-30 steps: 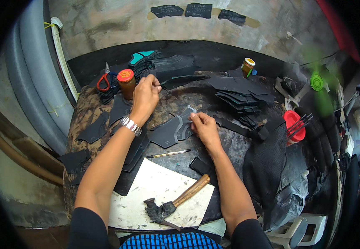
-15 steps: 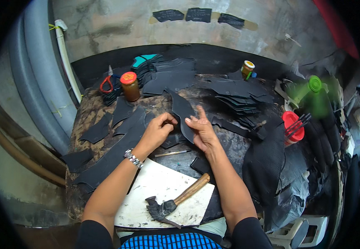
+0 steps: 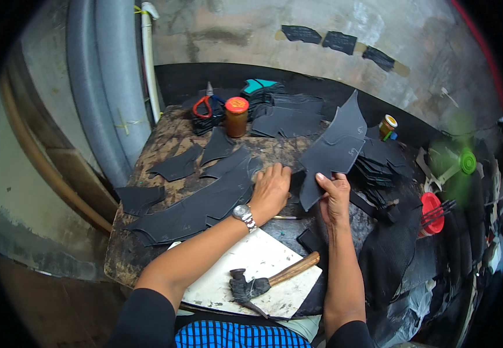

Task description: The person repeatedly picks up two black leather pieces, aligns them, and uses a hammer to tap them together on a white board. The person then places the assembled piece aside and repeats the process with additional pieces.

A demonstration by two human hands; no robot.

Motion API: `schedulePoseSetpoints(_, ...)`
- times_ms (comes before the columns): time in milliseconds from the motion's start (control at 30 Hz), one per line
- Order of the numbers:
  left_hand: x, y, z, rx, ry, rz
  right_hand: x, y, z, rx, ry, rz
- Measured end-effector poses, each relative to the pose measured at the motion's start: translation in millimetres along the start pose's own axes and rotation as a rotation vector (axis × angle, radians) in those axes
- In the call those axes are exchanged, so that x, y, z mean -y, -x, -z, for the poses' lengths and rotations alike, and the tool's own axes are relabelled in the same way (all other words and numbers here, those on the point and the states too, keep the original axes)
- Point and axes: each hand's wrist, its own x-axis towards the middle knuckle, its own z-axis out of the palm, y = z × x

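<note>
My right hand (image 3: 335,196) grips the lower edge of a dark grey cut leather piece (image 3: 334,148) and holds it raised and upright above the worktable (image 3: 164,142). My left hand (image 3: 270,190), with a metal watch on the wrist, lies flat on the table with fingers together, resting on the end of a long curved black leather piece (image 3: 199,203). Several more black cut pieces lie to the left of it.
A hammer with a wooden handle (image 3: 269,281) lies on a white slab (image 3: 251,278) near me. An orange-lidded jar (image 3: 236,116) and red-handled scissors (image 3: 204,105) stand at the back. Stacks of black pieces (image 3: 379,168) sit right, with a small yellow-lidded jar (image 3: 387,126) and a red lid (image 3: 431,212).
My left hand came back from the orange-lidded jar to the table's middle. My right hand took up the dark grey piece and lifted it upright to the right.
</note>
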Motion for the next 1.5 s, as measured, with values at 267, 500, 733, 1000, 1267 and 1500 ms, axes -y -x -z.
schedulePoseSetpoints(267,5,-5,54,-0.154,0.692,0.121,6,9,-17,0.152,-0.22,0.031)
schedulePoseSetpoints(500,19,40,101,0.408,1.493,0.422,-4,24,-38,0.165,-0.153,-0.093)
schedulePoseSetpoints(733,28,55,98,0.434,1.575,0.481,-15,35,-52,0.213,-0.083,-0.229)
schedulePoseSetpoints(1000,31,57,91,0.387,1.655,0.479,-24,36,-54,0.138,-0.032,-0.205)
schedulePoseSetpoints(1267,30,57,91,0.384,1.675,0.473,-20,37,-52,0.167,0.001,-0.257)
schedulePoseSetpoints(1500,29,57,91,0.391,1.669,0.48,-23,37,-52,0.184,-0.022,-0.244)
